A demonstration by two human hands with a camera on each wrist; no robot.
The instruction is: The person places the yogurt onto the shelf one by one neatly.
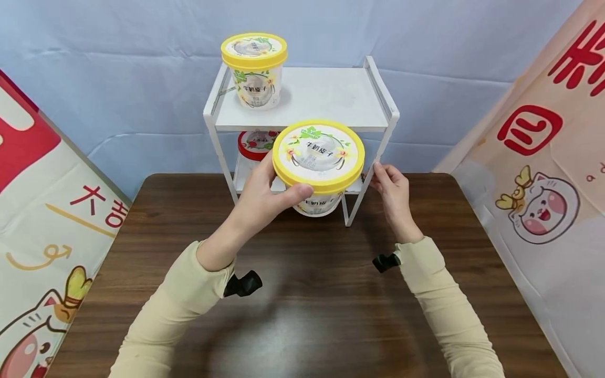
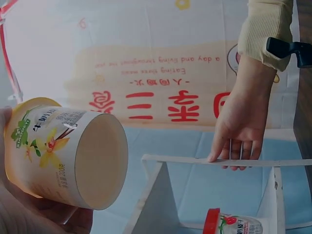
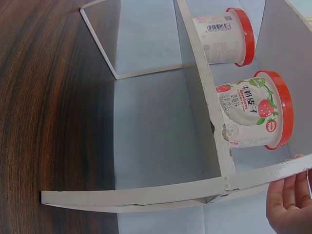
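My left hand (image 1: 262,200) grips a paper ice cream tub (image 1: 317,157) with a yellow lid, thumb on the near side. The tub is upright, raised in front of a white two-tier shelf rack (image 1: 331,100). In the left wrist view its plain base shows. My right hand (image 1: 393,195) holds the rack's right upright, thumb on one side and fingers round the other. A matching yellow-lidded tub (image 1: 255,73) stands at the left of the top shelf. Two red-lidded strawberry tubs (image 3: 253,112) stand on the lower shelf; in the head view the held tub hides part of that shelf.
The rack stands at the back of a dark wooden table (image 1: 302,294). Behind hangs a pale blue cloth (image 1: 142,79). Printed banners flank the table, one on the left (image 1: 28,210) and one on the right (image 1: 534,173). Each wrist carries a small black camera mount (image 1: 243,284).
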